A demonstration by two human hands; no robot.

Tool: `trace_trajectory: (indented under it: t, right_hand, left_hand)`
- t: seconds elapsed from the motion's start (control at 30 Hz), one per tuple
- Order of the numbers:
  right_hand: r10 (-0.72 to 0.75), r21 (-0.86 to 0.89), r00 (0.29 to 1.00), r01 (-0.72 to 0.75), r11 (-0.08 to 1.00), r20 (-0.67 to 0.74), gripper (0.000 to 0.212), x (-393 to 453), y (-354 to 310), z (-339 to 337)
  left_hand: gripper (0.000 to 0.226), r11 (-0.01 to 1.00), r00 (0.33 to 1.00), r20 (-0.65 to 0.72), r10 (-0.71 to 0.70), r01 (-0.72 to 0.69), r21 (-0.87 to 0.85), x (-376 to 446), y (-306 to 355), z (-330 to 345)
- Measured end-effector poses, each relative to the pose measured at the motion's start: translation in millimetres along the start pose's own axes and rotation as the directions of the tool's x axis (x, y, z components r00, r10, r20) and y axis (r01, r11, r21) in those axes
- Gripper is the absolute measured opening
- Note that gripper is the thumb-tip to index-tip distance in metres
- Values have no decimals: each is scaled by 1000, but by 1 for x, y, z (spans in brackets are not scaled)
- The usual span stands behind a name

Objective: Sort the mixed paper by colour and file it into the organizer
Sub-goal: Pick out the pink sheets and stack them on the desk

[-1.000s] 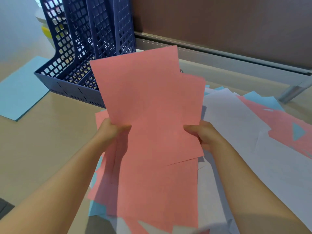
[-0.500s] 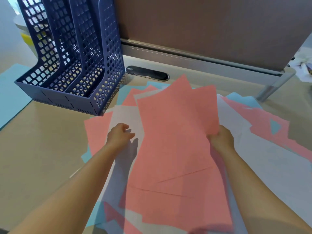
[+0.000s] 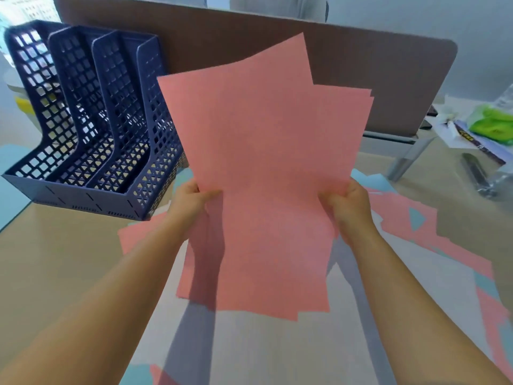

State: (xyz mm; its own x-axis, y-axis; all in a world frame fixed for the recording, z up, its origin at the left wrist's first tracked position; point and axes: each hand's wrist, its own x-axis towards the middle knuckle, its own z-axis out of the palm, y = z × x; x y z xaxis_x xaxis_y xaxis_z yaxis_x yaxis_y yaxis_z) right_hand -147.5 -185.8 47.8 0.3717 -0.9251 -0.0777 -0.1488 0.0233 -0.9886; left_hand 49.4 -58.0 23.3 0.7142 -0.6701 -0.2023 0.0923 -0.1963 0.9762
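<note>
I hold a fanned stack of pink sheets [image 3: 263, 168] upright above the desk. My left hand [image 3: 190, 200] grips its left edge and my right hand [image 3: 347, 207] grips its right edge, thumbs on the near face. A dark blue mesh organizer [image 3: 91, 129] with three slots stands at the left, just beside the stack; its slots look bare inside. Below and to the right lies the mixed pile of paper [image 3: 416, 245] in white, pink and light blue, partly hidden by the held stack.
A brown partition panel [image 3: 388, 73] closes the back of the desk. A light blue sheet [image 3: 11, 190] lies left of the organizer. At the far right sit a green bag [image 3: 491, 123], papers and a dark cylinder [image 3: 476, 173]. A person stands behind the partition.
Half a second ago my right hand alone held the pink sheets low over the pile. Now both hands grip them and they are lifted upright. The view has tilted up.
</note>
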Motion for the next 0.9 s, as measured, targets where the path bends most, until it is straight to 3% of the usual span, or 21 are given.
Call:
trace_trajectory:
  t: [0.17, 0.4, 0.77, 0.9]
  right_hand:
    - [-115, 99, 993, 117, 988, -26, 35, 3, -49, 5]
    - [-219, 208, 975, 205, 956, 46, 31, -4, -84, 16]
    - [-114, 118, 987, 101, 988, 112, 26, 6, -59, 2]
    - [-116, 153, 985, 97, 984, 124, 30, 10, -64, 4]
  left_hand:
    - [25, 971, 983, -66, 173, -182, -154, -9, 56, 3]
    - [24, 950, 957, -182, 227, -259, -174, -12, 83, 2]
    - [34, 955, 976, -26, 215, -215, -205, -15, 73, -2]
    - [33, 958, 974, -29, 223, -224, -181, -9, 85, 9]
